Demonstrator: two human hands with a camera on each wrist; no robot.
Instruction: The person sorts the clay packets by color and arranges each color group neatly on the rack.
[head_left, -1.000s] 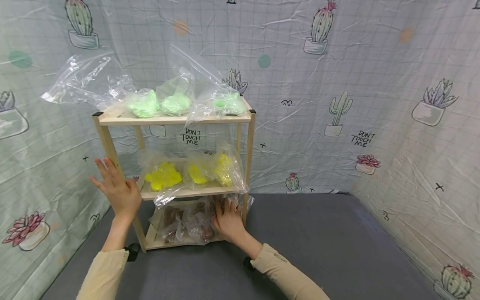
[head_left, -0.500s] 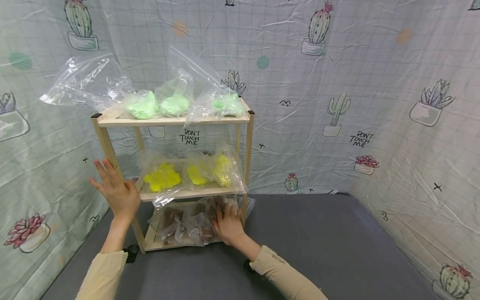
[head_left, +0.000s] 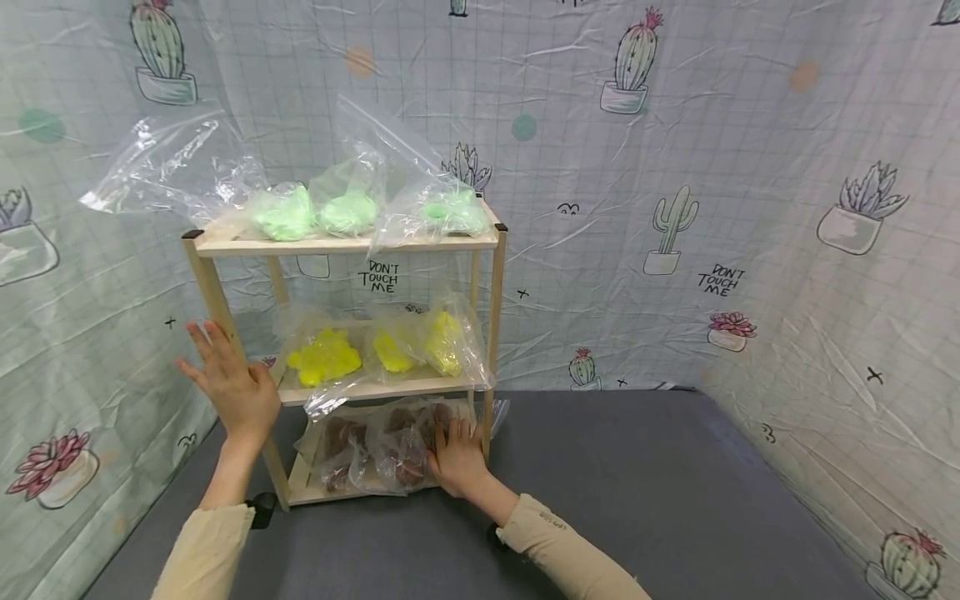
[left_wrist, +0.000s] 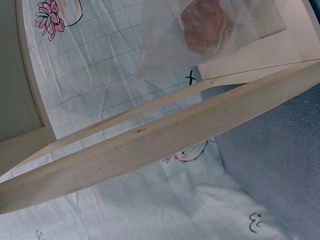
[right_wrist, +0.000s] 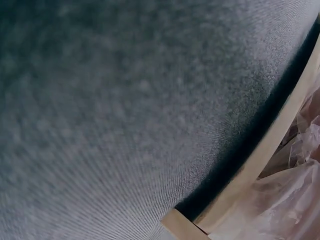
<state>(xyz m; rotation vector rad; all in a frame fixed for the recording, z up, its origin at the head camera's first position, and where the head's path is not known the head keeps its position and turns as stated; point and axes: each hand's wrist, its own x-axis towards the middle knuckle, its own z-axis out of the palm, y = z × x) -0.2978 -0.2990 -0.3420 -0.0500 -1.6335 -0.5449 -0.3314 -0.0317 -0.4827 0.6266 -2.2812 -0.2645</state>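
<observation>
A three-tier wooden rack stands on the dark grey surface. My left hand is at its left front post, fingers straight and spread, holding nothing. On the bottom shelf, clear plastic bags with brown lumps lie side by side. At the right end of that shelf, my right hand touches the rightmost bag with its fingers extended. In the left wrist view, the rack's post crosses below a bagged brown lump. Crinkled plastic bags show behind the shelf edge in the right wrist view.
Bags with yellow lumps lie on the middle shelf, their plastic hanging over its front edge. Bags with pale green lumps sit on top, one with its plastic jutting out left. A cactus-print curtain surrounds the grey tabletop.
My right hand has drawn slightly down and toward the front of the bottom shelf, and more of the brown lumps shows. The left hand stays at the post.
</observation>
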